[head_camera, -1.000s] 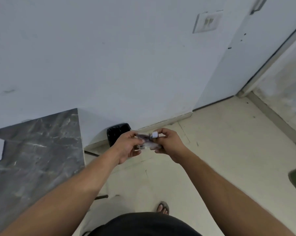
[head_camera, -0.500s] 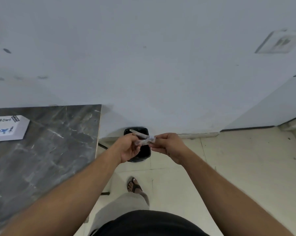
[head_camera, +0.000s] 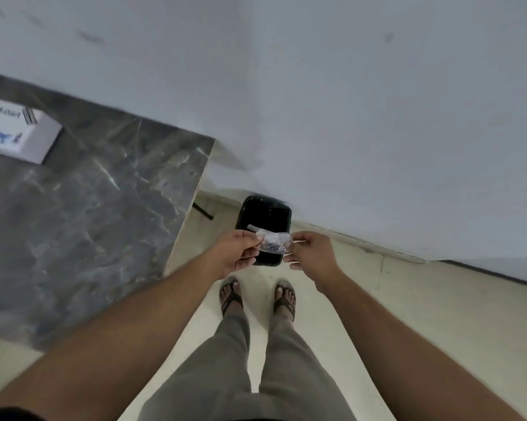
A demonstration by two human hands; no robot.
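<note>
We stand facing a pale wall (head_camera: 347, 101), both arms stretched forward and down. Our left grip (head_camera: 235, 252) pinches the left end of a small clear plastic packet (head_camera: 274, 243) between thumb and fingertips. Our right grip (head_camera: 312, 253) pinches its right end the same way, the other fingers loosely curled beneath. The packet is held in the air between the two grips, over the near part of a black bin (head_camera: 266, 214) that stands on the floor (head_camera: 438, 314) against the wall. Small dark bits show inside the packet; we cannot tell what they are. To our left runs the dark marbled worktop (head_camera: 89, 223), its corner near the bin. A white printed box (head_camera: 19, 130) lies on its far part, well apart from the grips. Our sandalled feet (head_camera: 230, 294) stand on the floor just short of the bin.
</note>
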